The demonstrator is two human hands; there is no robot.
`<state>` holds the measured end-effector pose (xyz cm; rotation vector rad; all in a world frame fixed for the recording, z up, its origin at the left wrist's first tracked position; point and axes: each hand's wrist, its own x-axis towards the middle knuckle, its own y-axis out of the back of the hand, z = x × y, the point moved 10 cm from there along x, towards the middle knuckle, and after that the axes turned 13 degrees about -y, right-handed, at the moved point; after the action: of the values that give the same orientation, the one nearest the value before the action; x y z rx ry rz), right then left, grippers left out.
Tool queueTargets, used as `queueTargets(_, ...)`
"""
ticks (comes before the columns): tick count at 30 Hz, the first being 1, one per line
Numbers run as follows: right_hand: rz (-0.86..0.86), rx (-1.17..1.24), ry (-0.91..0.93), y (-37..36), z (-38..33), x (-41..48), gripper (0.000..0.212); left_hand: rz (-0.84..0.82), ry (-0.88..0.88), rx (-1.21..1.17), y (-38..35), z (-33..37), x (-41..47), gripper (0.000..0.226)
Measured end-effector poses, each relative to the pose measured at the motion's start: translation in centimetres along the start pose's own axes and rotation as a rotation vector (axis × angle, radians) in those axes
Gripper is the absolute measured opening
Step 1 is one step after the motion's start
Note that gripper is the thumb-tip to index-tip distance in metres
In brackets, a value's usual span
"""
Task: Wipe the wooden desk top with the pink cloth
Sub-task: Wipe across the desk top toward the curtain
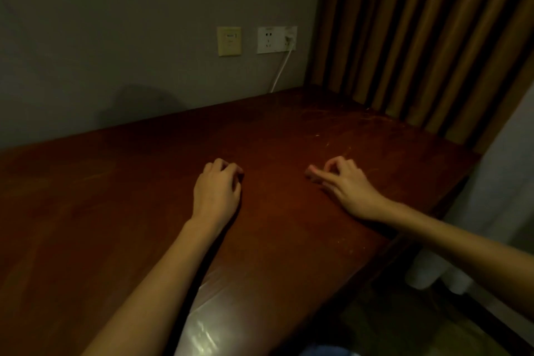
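Bare forearms (161,283) reach in over the wooden desk top (115,182), a dark reddish surface set against the wall (144,37) and curtain (419,37). The left hand (216,191) rests mid-surface, fingers curled under, holding nothing. The right hand (344,182) lies near it, apart, thumb and forefinger ringed, other fingers straight; whether they pinch anything is unclear.

Left hand (218,192) rested on wooden desk (115,196), fingers curled under. Right hand (345,186) lay at its 3 o'clock, apart, thumb and forefinger meeting, other fingers straight; whether it pinched anything was unclear. Wall sockets (276,40) at 12 o'clock, white cable (281,71) plugged in. Striped curtain (419,37) at 2 o'clock.
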<state>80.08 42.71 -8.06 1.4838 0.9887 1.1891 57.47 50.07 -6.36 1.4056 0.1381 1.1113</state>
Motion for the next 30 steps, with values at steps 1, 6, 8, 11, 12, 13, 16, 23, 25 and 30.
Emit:
queueTargets(1, 0.005, -0.023, -0.073, -0.1, 1.4, 1.1, 0.045, 0.001, -0.003, 0.0, 0.1, 0.1, 0.0, 0.026)
queueTargets(6, 0.057, -0.019, -0.177, -0.2, -2.2, 3.9, 0.043, 0.001, -0.001, 0.021, 0.4, 0.0, 0.1, 0.026)
queueTargets(8, 0.044, 0.012, -0.079, -0.4, -7.2, 2.4, 0.042, 0.0, 0.008, 0.035, 0.5, -0.1, 0.0, 0.026)
queueTargets(11, 0.026, 0.078, 0.161, 0.3, -13.7, -3.4, 0.044, 0.003, 0.008, 0.051, 0.6, -0.1, -0.1, 0.024)
queueTargets(12, 0.027, 0.095, 0.233, 0.6, -14.6, -5.6, 0.047, 0.003, 0.004, 0.052, 0.6, -0.1, -0.1, 0.024)
queueTargets(13, 0.022, 0.101, 0.281, 0.9, -14.5, -7.4, 0.049, 0.0, -0.002, 0.051, 0.6, 0.0, -0.1, 0.024)
queueTargets(16, 0.023, 0.107, 0.224, 1.4, -8.7, -8.6, 0.046, -0.01, -0.011, 0.032, 0.4, 0.2, -0.3, 0.024)
queueTargets(23, 0.055, -0.038, -0.255, 0.6, 2.0, -1.3, 0.043, -0.028, -0.02, 0.032, 0.4, 0.4, -0.4, 0.025)
queueTargets(25, 0.057, 0.005, -0.249, 0.5, -1.8, -0.2, 0.041, -0.038, -0.02, 0.028, 0.4, 0.5, -0.3, 0.025)
queueTargets(30, 0.102, 0.093, 0.008, 0.4, -15.7, -6.1, 0.044, -0.034, 0.004, 0.05, 0.7, 0.4, -0.7, 0.024)
